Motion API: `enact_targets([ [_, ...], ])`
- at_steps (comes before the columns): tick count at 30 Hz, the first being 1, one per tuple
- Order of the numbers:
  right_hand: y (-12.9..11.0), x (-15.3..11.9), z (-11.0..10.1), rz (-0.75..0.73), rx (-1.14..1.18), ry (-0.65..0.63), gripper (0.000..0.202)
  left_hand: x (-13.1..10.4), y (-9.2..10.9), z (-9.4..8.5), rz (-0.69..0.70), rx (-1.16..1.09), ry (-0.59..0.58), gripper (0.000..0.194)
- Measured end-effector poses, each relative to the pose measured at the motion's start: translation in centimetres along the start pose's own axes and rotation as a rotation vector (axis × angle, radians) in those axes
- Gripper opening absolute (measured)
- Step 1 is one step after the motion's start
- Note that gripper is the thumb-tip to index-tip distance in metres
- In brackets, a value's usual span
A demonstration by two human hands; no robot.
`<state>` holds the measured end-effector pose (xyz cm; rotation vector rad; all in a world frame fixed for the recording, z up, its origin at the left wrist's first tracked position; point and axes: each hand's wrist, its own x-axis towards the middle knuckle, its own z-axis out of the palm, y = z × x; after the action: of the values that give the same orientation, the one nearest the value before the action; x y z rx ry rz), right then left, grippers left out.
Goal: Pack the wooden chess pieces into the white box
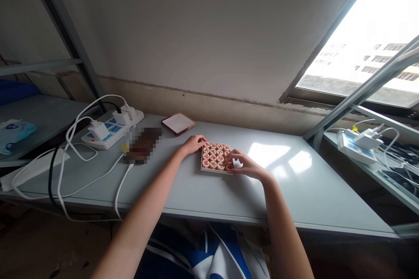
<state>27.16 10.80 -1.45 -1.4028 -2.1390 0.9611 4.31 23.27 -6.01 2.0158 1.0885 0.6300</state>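
Note:
A shallow white box (214,170) of round wooden Chinese chess pieces (213,157) lies on the grey desk, the pieces set in rows with red characters facing up. My left hand (194,144) holds the box at its far left corner, fingers bent over the edge. At the near right corner my right hand (244,163) grips the box, thumb low on the near side and fingers over the rightmost pieces, partly hiding them. A small bright white patch shows between that thumb and the fingers; what it is I cannot make out.
Behind the box to the left lies a box lid (178,123), pale side up. Further left are a blurred-out phone-like object (143,145), a power strip (113,130) with plugs, and loose white cables (70,139). Metal frame bars (366,96) rise at the right by the window.

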Motion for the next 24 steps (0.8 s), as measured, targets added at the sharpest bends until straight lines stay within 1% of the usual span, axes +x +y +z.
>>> enact_targets([
  [4, -0.1, 0.0, 0.0, -0.011, 0.037, -0.019, 0.021, 0.0, 0.1, 0.0, 0.001, -0.018, -0.003, 0.027],
  [7, -0.1, -0.1, 0.0, 0.000, 0.039, -0.011, 0.023, -0.1, 0.2, 0.0, 0.011, -0.006, 0.009, 0.026],
  [10, -0.2, -0.2, -0.2, -0.023, 0.055, 0.007, 0.023, -0.2, 0.3, -0.1, 0.021, -0.011, 0.009, 0.025],
  [12, -0.3, -0.3, -0.3, -0.041, 0.068, 0.062, 0.022, -0.3, 0.3, -0.2, 0.013, -0.049, -0.022, 0.025],
  [14, -0.4, -0.4, -0.4, -0.041, 0.083, 0.143, 0.023, -0.4, 0.5, -0.3, -0.004, -0.087, -0.069, 0.025],
  [15, -0.4, -0.4, -0.4, -0.032, 0.092, 0.185, 0.025, -0.4, 0.6, -0.5, -0.005, -0.081, -0.072, 0.025],
  [16, -0.4, -0.4, -0.4, -0.019, 0.103, 0.226, 0.027, -0.4, 0.8, -0.7, 0.006, -0.046, -0.037, 0.025],
  [17, -0.3, -0.4, -0.4, -0.005, 0.113, 0.264, 0.028, -0.5, 0.9, -0.9, 0.028, 0.017, 0.043, 0.025],
  [19, -0.1, -0.3, -0.2, 0.017, 0.129, 0.333, 0.030, -0.6, 1.1, -1.6, 0.087, 0.201, 0.298, 0.027],
  [20, 0.1, -0.2, -0.1, 0.025, 0.132, 0.363, 0.031, -0.7, 1.0, -2.0, 0.101, 0.301, 0.436, 0.029],
  [21, 0.2, -0.2, 0.1, 0.030, 0.134, 0.389, 0.032, -0.9, 0.9, -2.3, 0.098, 0.392, 0.547, 0.031],
  [22, 0.4, -0.3, 0.4, 0.034, 0.132, 0.414, 0.033, -1.0, 0.6, -2.7, 0.072, 0.469, 0.614, 0.032],
  [23, 0.5, -0.4, 0.7, 0.036, 0.126, 0.438, 0.034, -1.2, 0.2, -2.9, 0.030, 0.530, 0.632, 0.032],
  [24, 0.5, -0.8, 1.1, 0.038, 0.117, 0.465, 0.035, -1.4, -0.2, -3.0, -0.015, 0.574, 0.603, 0.029],
])
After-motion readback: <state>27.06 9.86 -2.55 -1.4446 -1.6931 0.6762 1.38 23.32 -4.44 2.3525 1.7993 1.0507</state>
